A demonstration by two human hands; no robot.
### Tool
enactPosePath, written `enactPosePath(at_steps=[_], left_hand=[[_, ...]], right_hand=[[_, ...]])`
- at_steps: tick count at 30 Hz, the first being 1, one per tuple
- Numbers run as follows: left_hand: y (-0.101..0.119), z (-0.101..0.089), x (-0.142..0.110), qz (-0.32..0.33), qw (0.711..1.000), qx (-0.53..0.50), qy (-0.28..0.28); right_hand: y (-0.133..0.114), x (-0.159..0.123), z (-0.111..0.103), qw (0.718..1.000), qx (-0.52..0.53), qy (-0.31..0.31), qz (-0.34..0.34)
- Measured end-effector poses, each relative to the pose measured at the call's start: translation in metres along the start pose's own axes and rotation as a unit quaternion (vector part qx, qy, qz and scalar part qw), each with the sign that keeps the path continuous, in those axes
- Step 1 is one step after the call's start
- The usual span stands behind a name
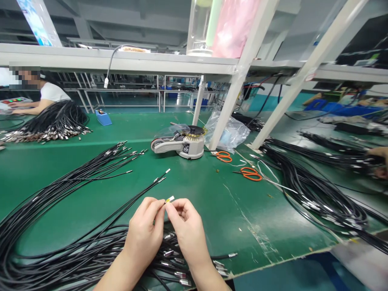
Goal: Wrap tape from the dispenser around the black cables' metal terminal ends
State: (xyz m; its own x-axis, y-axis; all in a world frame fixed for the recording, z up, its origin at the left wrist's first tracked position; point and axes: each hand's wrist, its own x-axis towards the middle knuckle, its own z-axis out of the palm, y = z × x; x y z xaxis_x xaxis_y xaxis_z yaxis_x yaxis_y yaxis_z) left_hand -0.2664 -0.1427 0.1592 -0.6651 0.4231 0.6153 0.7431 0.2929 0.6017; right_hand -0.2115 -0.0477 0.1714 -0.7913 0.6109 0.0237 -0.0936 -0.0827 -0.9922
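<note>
My left hand [146, 226] is closed in a pinch on the end of a black cable. The cable's silver connector [171, 198] sticks up between my fingertips, with a small yellow piece [167, 200] just below it. Thumb and fingers of my right hand [188, 226] are pinched at that same yellow spot. Below and around my wrists lies a bundle of black cables [100, 250] with silver connector ends, partly hidden by my arms. A few cable ends [160, 178] stretch out on the green table just beyond my hands.
A round tape dispenser [190, 145] stands mid-table. Two orange-handled scissors [251, 173] lie right of it, near a clear plastic bag [227, 131]. More cables [321, 194] lie at right beyond slanted white posts [230, 81]. A co-worker [54, 91] sits far left behind a cable pile [60, 117].
</note>
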Motion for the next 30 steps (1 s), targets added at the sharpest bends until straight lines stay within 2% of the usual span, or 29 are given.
enactPosePath(at_steps=[5,12,17,21,25,30], left_hand=[[0.001,0.000,0.001,-0.012,1.000,-0.020,-0.014],[0.005,-0.006,0.005,-0.073,0.995,-0.046,-0.046],[0.003,-0.013,0.012,-0.109,0.993,-0.040,-0.030],[0.003,-0.010,0.010,-0.067,0.997,-0.015,-0.021],[0.005,-0.004,0.005,-0.017,1.000,0.013,-0.016],[0.006,-0.003,0.002,-0.012,1.000,0.012,-0.013]], right_hand=[[0.001,-0.001,-0.003,1.000,-0.006,-0.004,0.007],[0.007,-0.001,-0.003,1.000,-0.022,0.011,-0.011],[0.011,-0.001,-0.006,0.999,-0.031,0.015,-0.019],[0.006,-0.003,-0.007,0.998,-0.041,0.024,-0.047],[-0.003,-0.001,-0.003,0.996,-0.072,0.016,-0.043],[-0.005,0.002,0.002,0.993,-0.108,-0.007,-0.040]])
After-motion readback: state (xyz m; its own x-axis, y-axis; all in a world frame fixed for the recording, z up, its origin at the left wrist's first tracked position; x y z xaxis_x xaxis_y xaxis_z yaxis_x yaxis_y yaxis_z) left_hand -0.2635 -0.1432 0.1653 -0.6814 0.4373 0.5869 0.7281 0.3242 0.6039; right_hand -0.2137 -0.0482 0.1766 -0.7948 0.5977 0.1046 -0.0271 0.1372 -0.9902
